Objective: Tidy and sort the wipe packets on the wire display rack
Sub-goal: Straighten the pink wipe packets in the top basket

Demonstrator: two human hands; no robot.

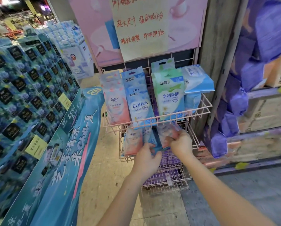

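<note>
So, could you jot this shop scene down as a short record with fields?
place: shop aisle, pink wire rack
top basket: pink packet, blue packet, green packet, upright
left hand: grips lower packets in the lower basket
right hand: pinches a pinkish packet there
sign: handwritten note above

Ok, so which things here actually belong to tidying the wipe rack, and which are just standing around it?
Part of the job:
- pink wire rack
- top-basket packets
- lower packets, held by the left hand
- pinkish packet, pinched by the right hand

Just around:
- blue boxed display
- handwritten sign
- purple packs
- cardboard boxes
</note>
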